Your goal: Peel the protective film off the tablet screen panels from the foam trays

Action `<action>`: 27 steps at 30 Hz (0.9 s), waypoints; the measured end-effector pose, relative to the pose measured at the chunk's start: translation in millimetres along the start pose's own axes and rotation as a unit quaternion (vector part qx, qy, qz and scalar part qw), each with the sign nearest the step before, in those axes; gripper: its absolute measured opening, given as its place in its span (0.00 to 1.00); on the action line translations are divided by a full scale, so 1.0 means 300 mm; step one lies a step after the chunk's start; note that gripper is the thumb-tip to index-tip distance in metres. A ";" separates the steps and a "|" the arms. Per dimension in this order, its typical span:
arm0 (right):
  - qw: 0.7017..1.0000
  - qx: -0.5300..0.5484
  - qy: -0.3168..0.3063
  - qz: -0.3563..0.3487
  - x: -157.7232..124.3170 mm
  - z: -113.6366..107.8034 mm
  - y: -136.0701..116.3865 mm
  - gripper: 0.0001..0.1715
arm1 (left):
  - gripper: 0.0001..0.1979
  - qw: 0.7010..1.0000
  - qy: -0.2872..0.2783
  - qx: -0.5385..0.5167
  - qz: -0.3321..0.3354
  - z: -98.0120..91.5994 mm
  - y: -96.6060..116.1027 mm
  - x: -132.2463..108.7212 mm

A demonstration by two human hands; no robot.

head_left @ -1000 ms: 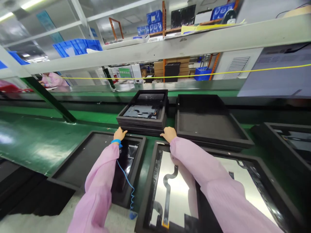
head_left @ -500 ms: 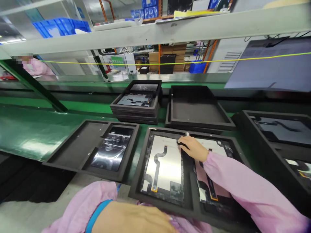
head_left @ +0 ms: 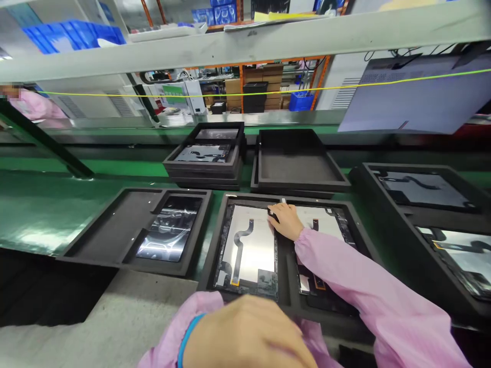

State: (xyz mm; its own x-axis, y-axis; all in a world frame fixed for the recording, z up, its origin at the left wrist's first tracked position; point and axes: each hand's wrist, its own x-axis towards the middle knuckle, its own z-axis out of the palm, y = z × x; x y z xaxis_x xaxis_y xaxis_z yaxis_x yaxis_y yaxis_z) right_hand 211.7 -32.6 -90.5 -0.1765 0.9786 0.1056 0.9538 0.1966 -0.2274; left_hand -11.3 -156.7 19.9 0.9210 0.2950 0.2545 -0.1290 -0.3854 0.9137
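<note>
A black foam tray (head_left: 284, 276) holds two display panels. The left panel (head_left: 253, 245) lies with its silvery back up and a dark curved ribbon cable on it. My right hand (head_left: 287, 221) rests at that panel's upper right corner, fingers bent over the edge beside the tray's divider; what the fingertips grip is hidden. Its sleeve crosses the right panel (head_left: 307, 217). My left hand (head_left: 249, 337), with a blue band at the wrist, is near the bottom edge, in front of the tray; its fingers are blurred and mostly out of sight.
To the left, another foam tray (head_left: 111, 230) has one dark glossy panel (head_left: 171, 230) in its right compartment. Behind stand a stack of trays with panels (head_left: 207, 168) and a panel-less tray (head_left: 295, 163). More panels lie in a tray at right (head_left: 406, 204). A person in pink (head_left: 38, 105) is far left.
My left hand has moved up and right, closer to the tray's front edge. The whole view has shifted slightly; my right hand stays at the left panel's upper corner.
</note>
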 end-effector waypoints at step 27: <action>0.788 0.183 0.341 -0.479 -0.138 -0.609 -0.183 0.18 | 0.29 0.789 0.508 -0.336 -0.084 -0.222 -0.100 -0.042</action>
State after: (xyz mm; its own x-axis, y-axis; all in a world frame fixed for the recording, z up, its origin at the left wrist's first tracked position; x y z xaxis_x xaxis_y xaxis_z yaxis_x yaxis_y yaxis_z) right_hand 211.2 -95.0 94.3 -0.4818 0.1342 0.8660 0.3057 0.9519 0.0226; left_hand -43.7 -90.8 10.4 0.2202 0.9723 -0.0779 -0.5171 0.1841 0.8359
